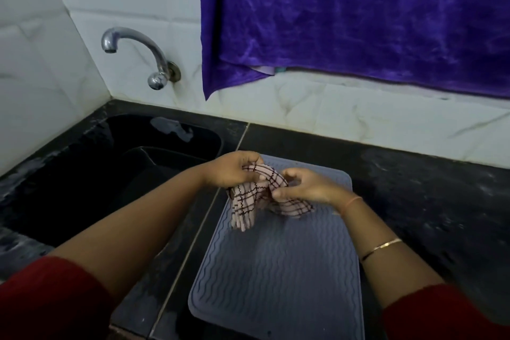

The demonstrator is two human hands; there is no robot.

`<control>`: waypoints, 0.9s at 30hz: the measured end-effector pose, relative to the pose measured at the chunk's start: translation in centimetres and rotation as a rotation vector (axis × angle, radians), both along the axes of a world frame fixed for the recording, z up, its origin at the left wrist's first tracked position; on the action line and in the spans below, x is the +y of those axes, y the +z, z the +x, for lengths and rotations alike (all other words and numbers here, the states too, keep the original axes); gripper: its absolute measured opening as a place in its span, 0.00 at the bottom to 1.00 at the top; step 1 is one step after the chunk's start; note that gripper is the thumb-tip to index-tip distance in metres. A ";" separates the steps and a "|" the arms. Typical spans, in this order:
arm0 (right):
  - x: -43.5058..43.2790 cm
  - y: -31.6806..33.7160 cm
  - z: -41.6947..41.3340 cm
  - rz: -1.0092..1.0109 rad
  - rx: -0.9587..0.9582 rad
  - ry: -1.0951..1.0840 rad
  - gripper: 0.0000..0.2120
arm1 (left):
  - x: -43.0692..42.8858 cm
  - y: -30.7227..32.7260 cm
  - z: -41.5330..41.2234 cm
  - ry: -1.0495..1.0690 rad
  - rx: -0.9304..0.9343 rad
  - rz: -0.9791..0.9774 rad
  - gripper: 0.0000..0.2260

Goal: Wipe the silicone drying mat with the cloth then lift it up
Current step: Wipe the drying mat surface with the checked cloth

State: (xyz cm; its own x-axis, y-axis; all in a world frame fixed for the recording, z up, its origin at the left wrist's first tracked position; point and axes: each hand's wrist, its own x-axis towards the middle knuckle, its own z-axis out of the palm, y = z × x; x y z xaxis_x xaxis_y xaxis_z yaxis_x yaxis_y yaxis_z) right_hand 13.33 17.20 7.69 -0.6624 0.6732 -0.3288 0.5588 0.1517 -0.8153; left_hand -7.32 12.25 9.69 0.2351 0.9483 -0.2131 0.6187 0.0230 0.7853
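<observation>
A grey silicone drying mat (pixel 278 270) with wavy ridges lies flat on the black counter, its long side running away from me. Over its far end I hold a pink cloth with dark checks (pixel 248 201), bunched up between both hands. My left hand (pixel 231 171) grips the cloth's upper left part. My right hand (pixel 306 188) pinches its right part between thumb and fingers. The cloth's loose ends hang down and touch the mat or hover just above it; I cannot tell which.
A black sink (pixel 116 163) sits to the left of the mat, with a chrome tap (pixel 138 50) on the tiled wall above it. A purple cloth (pixel 358 16) hangs on the wall behind. The black counter (pixel 427 201) stretches to the right.
</observation>
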 end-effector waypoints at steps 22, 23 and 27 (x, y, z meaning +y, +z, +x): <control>5.3 -6.1 -7.5 0.559 -0.494 -0.281 0.24 | 4.5 -9.1 -5.3 0.079 0.843 -0.003 0.22; 5.4 -7.5 -8.7 0.508 -0.485 -0.278 0.30 | 4.9 -9.5 -5.2 0.050 0.835 0.000 0.23; 6.1 -11.0 -11.5 0.595 -0.648 -0.314 0.32 | 6.1 -10.6 -5.2 -0.133 0.794 -0.092 0.36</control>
State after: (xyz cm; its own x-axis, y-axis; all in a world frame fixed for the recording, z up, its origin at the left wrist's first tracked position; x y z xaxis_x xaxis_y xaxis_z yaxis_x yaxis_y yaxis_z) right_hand 1.86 23.26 -3.28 -0.2298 0.9665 -0.1142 0.9636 0.2094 -0.1665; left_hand -12.50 18.35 -0.90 0.0908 0.8936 -0.4395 0.9929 -0.0474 0.1088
